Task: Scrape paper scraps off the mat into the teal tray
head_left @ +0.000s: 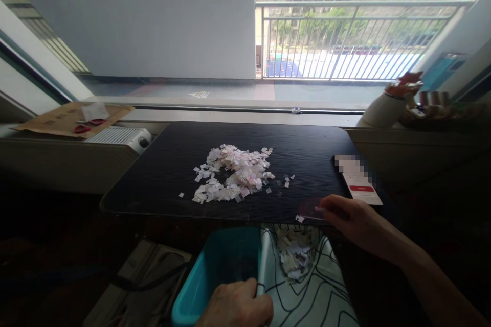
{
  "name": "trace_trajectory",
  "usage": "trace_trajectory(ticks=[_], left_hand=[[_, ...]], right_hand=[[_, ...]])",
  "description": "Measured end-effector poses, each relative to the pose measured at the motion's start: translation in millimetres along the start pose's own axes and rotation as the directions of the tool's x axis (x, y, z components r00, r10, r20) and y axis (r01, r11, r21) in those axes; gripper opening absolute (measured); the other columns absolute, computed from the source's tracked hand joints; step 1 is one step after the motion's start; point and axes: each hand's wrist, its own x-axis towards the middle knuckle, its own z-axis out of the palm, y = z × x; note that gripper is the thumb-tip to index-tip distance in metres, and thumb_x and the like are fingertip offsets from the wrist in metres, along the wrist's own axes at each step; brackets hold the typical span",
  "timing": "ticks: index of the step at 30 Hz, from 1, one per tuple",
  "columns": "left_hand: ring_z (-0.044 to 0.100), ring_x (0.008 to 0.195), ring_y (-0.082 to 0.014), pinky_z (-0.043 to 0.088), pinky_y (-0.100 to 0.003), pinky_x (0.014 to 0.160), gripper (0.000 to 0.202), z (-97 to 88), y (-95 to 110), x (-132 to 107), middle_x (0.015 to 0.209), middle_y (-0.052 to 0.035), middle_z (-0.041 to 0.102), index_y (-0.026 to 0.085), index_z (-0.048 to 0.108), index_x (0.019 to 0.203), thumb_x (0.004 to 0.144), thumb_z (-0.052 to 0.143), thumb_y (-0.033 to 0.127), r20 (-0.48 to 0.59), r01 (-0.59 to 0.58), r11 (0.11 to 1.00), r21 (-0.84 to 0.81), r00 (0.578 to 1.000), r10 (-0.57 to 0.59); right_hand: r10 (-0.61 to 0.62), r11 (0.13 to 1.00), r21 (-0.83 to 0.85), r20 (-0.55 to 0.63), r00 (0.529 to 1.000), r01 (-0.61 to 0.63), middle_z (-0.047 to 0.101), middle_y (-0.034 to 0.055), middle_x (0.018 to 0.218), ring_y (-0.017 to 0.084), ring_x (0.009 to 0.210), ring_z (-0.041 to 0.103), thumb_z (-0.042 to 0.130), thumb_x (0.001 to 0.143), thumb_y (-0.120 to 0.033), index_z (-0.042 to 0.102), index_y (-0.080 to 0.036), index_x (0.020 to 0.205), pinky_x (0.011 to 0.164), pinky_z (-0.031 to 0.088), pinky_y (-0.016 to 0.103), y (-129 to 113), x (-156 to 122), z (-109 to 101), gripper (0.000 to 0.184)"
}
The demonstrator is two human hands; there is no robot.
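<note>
My right hand (pixel 351 218) is closed on a thin, see-through pinkish plastic piece (pixel 310 208) at the front edge of the black tabletop (pixel 153 163). One small paper scrap (pixel 299 218) lies beside that piece. A loose heap of small white and pinkish paper squares (pixel 245 176) spreads over the tabletop's middle. Below, my left hand (pixel 236 304) is closed at the right rim of a teal bin (pixel 192 286); its fingertips are partly hidden. Against the bin lies a white surface with black lines (pixel 299 301), holding a pile of paper scraps (pixel 295 255).
A phone (pixel 362 189) with a lit screen lies at the table's right. Red-handled scissors (pixel 82 129) rest on a brown paper envelope (pixel 49 120) at the left, near a white heater (pixel 120 136). A white vase (pixel 383 108) stands on the right sill.
</note>
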Motion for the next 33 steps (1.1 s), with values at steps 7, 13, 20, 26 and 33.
trace_trajectory(ticks=[7, 13, 20, 26, 33], left_hand=[[0.061, 0.068, -0.0181, 0.026, -0.025, 0.051, 0.014, -12.8, 3, 5, 0.081, -0.001, 0.057, 0.024, 0.061, 0.093, 0.091, 0.062, 0.038, 0.073, 0.013, 1.0, -0.023, 0.997, -0.011], [0.059, 0.066, -0.0177, 0.024, -0.025, 0.05, 0.02, -10.6, 6, 13, 0.079, -0.0006, 0.055, 0.024, 0.061, 0.089, 0.084, 0.069, 0.041, 0.138, 0.083, 0.996, 0.018, 0.987, -0.084], [0.055, 0.065, -0.0174, 0.021, -0.025, 0.048, 0.021, -11.5, 10, 22, 0.078, 0.0, 0.054, 0.024, 0.06, 0.085, 0.074, 0.074, 0.034, 0.208, 0.128, 0.99, 0.066, 0.968, -0.139], [0.056, 0.069, -0.019, 0.029, -0.024, 0.052, 0.023, -16.2, 16, 21, 0.083, -0.0011, 0.055, 0.024, 0.059, 0.089, 0.072, 0.073, 0.029, 0.238, 0.131, 0.988, 0.085, 0.96, -0.148], [0.059, 0.07, -0.0224, 0.039, -0.026, 0.055, 0.024, -12.3, 23, 25, 0.086, -0.003, 0.057, 0.025, 0.059, 0.093, 0.075, 0.072, 0.035, 0.259, 0.115, 0.982, 0.15, 0.954, -0.151]], right_hand=[[-0.025, 0.999, -0.027, -0.231, 0.973, 0.019, 0.072, 0.0039, 0.082, 0.018, 0.068, 0.065, 0.05, 0.092, -0.032, 0.064, -0.02, 0.093, 0.061, 0.044, 0.026, 7, 55, 19, 0.018], [-0.02, 0.997, -0.077, -0.092, 0.996, 0.013, 0.067, -0.0007, 0.07, 0.015, 0.058, 0.058, 0.05, 0.092, -0.03, 0.062, -0.022, 0.087, 0.054, 0.038, 0.025, 3, 31, 7, 0.015], [0.087, 0.994, 0.066, 0.074, 0.993, -0.092, 0.068, -0.0018, 0.077, 0.015, 0.065, 0.061, 0.049, 0.094, -0.036, 0.062, -0.025, 0.093, 0.058, 0.043, 0.024, 8, -18, -1, 0.018], [0.057, 0.994, 0.091, 0.093, 0.994, -0.065, 0.067, -0.0016, 0.078, 0.014, 0.066, 0.061, 0.048, 0.095, -0.035, 0.063, -0.024, 0.093, 0.059, 0.044, 0.024, 8, -18, 5, 0.019], [0.003, 1.0, -0.015, -0.281, 0.96, -0.008, 0.07, 0.0029, 0.079, 0.017, 0.066, 0.063, 0.05, 0.093, -0.033, 0.064, -0.021, 0.093, 0.06, 0.042, 0.026, 0, 37, 16, 0.018]])
